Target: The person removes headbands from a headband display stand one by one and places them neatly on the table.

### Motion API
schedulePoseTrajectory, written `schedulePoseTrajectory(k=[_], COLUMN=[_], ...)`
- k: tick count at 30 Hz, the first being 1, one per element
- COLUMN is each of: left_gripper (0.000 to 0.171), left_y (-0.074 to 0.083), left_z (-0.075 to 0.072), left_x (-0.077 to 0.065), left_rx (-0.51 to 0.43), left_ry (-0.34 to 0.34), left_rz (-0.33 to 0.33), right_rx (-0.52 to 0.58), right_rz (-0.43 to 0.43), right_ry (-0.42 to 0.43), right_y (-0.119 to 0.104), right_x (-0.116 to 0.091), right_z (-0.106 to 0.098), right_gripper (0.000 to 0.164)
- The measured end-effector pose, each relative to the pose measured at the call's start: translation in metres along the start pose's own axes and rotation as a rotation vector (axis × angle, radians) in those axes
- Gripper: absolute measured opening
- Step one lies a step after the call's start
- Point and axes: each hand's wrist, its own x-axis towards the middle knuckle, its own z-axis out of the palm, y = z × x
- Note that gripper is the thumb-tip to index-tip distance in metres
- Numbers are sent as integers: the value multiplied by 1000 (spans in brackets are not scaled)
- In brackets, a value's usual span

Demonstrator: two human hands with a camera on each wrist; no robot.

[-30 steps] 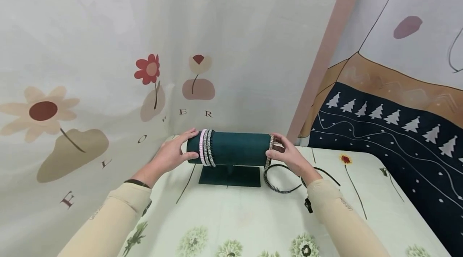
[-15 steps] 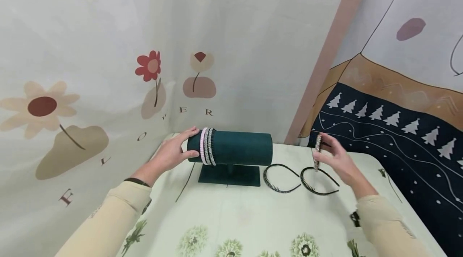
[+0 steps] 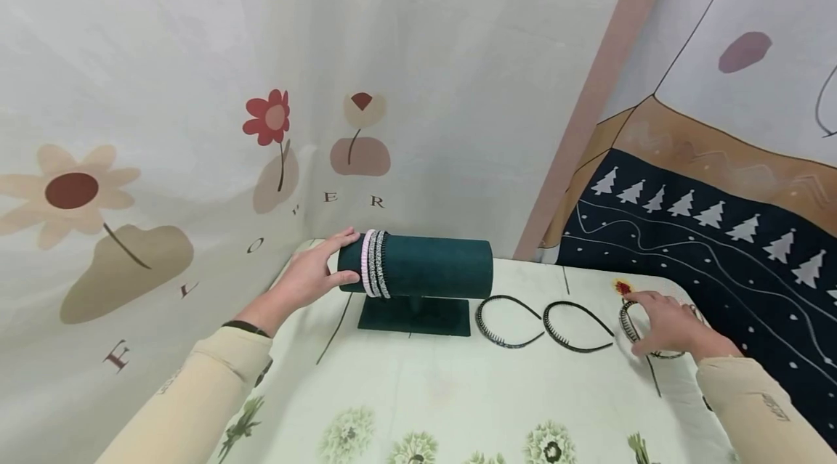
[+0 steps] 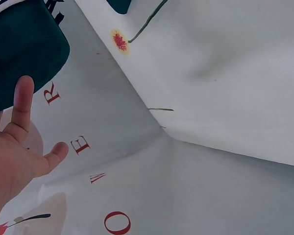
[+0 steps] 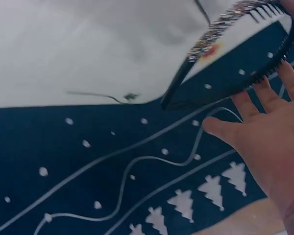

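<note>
A dark green velvet headband stand (image 3: 438, 268), a horizontal roll on a flat base, stands at the table's back. At its left end my left hand (image 3: 307, 279) holds the roll, thumb on the front and fingers over the top. In the left wrist view, two outer fingers of that hand (image 4: 19, 152) stretch out by the roll's end. Far right, my right hand (image 3: 673, 322) grips a sparkly toothed headband (image 3: 629, 322) low over the table. The right wrist view shows this headband (image 5: 213, 36) with several fingertips against its toothed inner side.
Pink, silver and black headbands (image 3: 375, 264) sit together on the roll's left part. Two dark toothed headbands (image 3: 508, 322) lie on the table between the stand and my right hand. The pale flowered tablecloth (image 3: 445, 377) meets a printed curtain (image 3: 458, 123) behind.
My right hand has drawn the sparkly headband off the roll's right end and carried it right and down to the table beside the two dark ones. My left hand has stayed put.
</note>
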Motion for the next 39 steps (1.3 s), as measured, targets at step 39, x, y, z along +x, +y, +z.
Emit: schedulePoseTrajectory(k=[39], left_gripper=[83], left_y=[0], left_z=[-1], left_x=[-1], left_rx=[-15], left_ry=[-4], left_rz=[7], right_rx=[-102], right_rz=[67], right_ry=[-92], right_y=[2], right_x=[13], right_z=[36], right_gripper=[107])
